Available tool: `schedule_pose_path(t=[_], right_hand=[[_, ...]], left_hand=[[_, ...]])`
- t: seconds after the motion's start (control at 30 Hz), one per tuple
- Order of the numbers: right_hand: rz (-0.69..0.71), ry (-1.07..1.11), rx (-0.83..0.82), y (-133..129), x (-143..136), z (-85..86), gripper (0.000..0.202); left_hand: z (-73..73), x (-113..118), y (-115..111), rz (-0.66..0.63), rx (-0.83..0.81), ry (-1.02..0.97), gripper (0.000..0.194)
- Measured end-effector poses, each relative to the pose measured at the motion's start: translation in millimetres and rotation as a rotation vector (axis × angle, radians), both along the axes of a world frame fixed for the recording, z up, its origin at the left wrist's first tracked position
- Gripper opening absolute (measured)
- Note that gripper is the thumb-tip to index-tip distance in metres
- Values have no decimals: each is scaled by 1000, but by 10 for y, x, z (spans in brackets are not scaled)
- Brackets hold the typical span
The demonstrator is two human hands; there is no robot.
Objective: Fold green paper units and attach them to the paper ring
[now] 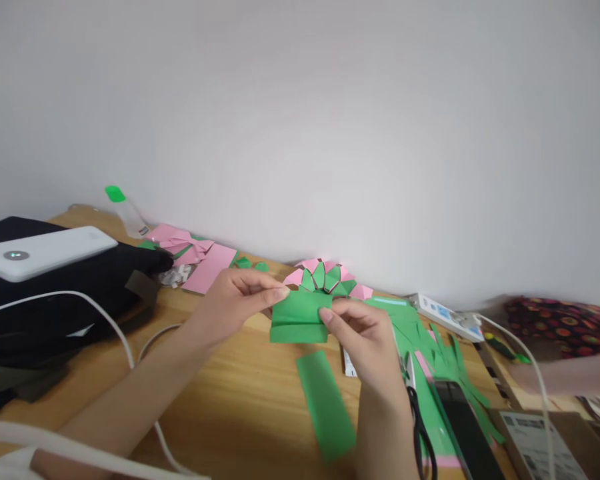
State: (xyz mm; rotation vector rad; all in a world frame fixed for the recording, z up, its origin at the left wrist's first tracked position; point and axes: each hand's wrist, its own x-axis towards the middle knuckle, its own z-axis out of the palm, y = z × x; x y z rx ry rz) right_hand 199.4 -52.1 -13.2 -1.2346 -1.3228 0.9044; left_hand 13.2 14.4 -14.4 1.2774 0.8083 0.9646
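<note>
Pinching: your left hand (235, 301) and right hand (363, 333) gripped the creased green sheet (300, 312) above the table (250, 400).
Green strip (326, 403): lay nearer you than that sheet.
Pink-and-green fan (319, 275): was behind it.
Scissors (414, 407), phone (465, 427): lay right of it, your right hand between.

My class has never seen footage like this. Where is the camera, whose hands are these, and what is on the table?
There is no machine here, just a person's bare hands. The one picture comes from a camera worn on that person's head. The left hand and right hand hold a creased green paper between them. On the wooden table lie a green strip, a pink-and-green folded-paper piece by the wall, scissors and a dark-screened phone.
</note>
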Motion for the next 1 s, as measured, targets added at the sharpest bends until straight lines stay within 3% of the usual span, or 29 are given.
schedule_pose_path(t=[0.17,0.27,0.33,0.53,0.77,0.9,1.0], right_hand=[[100,12,-37,-17,-77,-52,22],[113,18,-12,-57,-163,-123,41],[118,42,27,-109,-217,-149,40],[141,-63,83,-361,-250,-83,27],[134,-78,70,-548,-170,-42,6],[110,-45,109,-562,-129,-92,3],[81,-20,113,-524,-101,-208,3]], left_hand=[[-124,-115,-22,191,-124,-28,32],[-157,-172,-91,224,-107,-47,36],[-153,-218,-168,223,-73,-69,34],[-159,-356,-434,63,53,-69,41],[-241,-341,-582,-127,274,38,47],[-297,-319,-608,-115,320,146,26],[-389,-287,-603,-91,285,152,25]])
